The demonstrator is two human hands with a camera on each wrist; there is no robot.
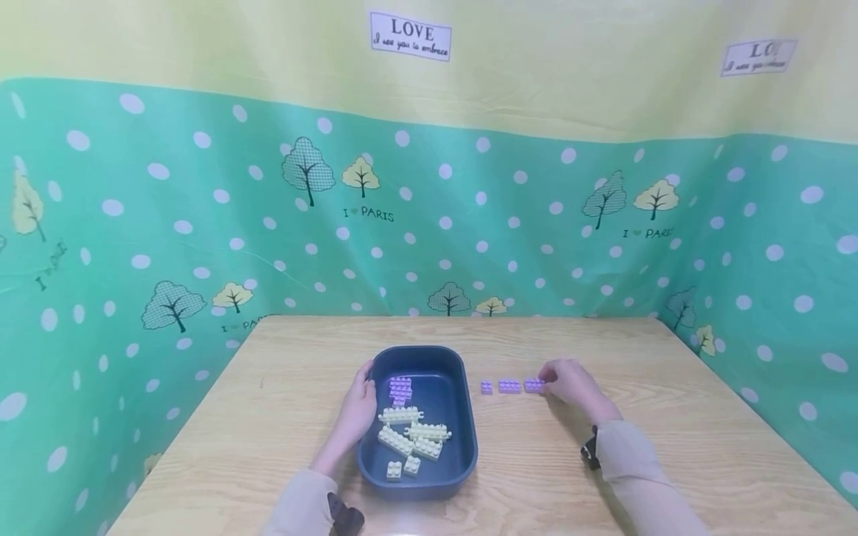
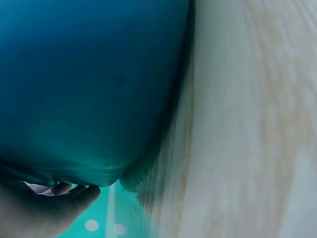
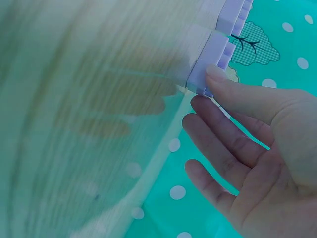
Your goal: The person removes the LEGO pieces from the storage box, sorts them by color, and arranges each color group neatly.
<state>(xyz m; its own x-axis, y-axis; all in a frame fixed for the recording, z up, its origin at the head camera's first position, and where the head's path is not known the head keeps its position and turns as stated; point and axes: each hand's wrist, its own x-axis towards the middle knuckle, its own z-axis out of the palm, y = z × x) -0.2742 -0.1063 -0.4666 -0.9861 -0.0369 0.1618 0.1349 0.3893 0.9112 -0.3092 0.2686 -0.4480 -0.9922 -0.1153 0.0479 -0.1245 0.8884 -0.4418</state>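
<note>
In the head view, a dark blue plastic tub (image 1: 450, 476) stands on the table, with purple building bricks (image 1: 401, 388) and pale yellow building bricks (image 1: 395, 439) inside. My left hand (image 1: 358, 406) holds the tub by its left side, fingers at the rim. Seen from the left wrist, that hand (image 2: 44, 210) lies along the tub's wall (image 2: 89, 99). To the right of the tub, three purple bricks form a row. My right hand (image 1: 573, 383) pinches the rightmost purple brick (image 1: 533, 385). Up close in the right wrist view, its thumb lies on this brick's (image 3: 207, 64) end and the other fingers spread below.
The two other purple bricks of the row, a short one (image 1: 486, 387) and a longer one (image 1: 509, 386), sit between the tub and my right hand. A wooden table (image 1: 536, 476) carries everything. Green and yellow printed cloth (image 1: 415, 246) hangs behind and at both sides.
</note>
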